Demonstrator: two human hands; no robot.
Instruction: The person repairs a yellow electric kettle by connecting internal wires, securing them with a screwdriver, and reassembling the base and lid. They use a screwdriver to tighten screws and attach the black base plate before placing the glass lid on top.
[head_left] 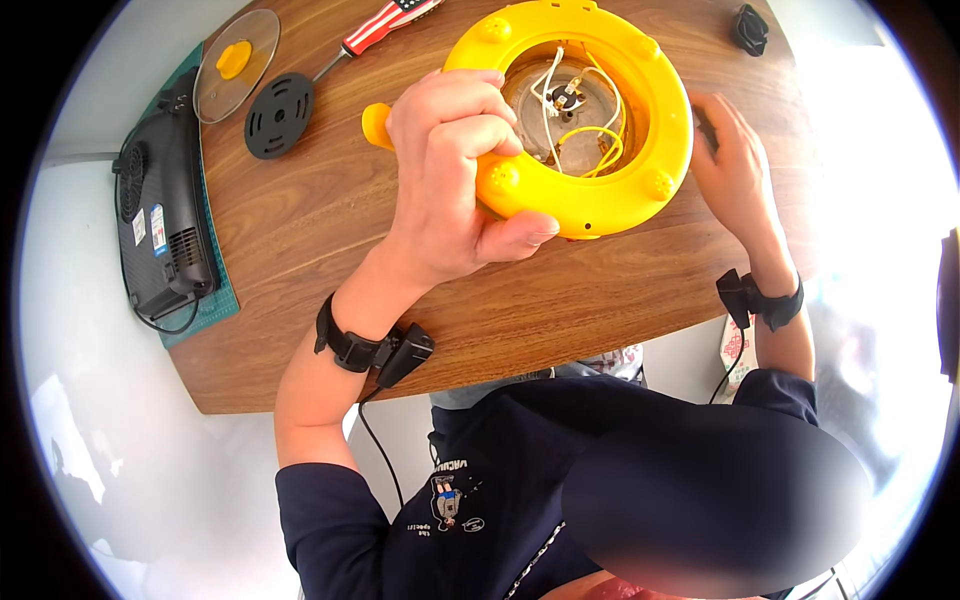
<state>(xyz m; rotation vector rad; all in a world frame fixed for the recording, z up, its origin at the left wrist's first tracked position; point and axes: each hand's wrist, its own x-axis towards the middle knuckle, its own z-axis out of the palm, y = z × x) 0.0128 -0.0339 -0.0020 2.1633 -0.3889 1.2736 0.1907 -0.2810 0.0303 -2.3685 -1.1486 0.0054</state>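
A yellow ring-shaped appliance housing (650,110) is held tilted over the table, its open underside showing a metal plate, white and yellow wires and a black center fitting (565,98). My left hand (445,180) grips its left side, fingers over the rim, thumb near the lower edge. Just right of the housing is my right hand (735,165), fingers curled around something dark I cannot make out; whether it touches the housing is unclear.
The wooden table (300,340) holds a perforated black disc (280,115), a red, white and blue handled screwdriver (370,30), a glass lid with yellow knob (235,60), a black device (165,220) on a green mat at left, and a small black object (750,30) at back right.
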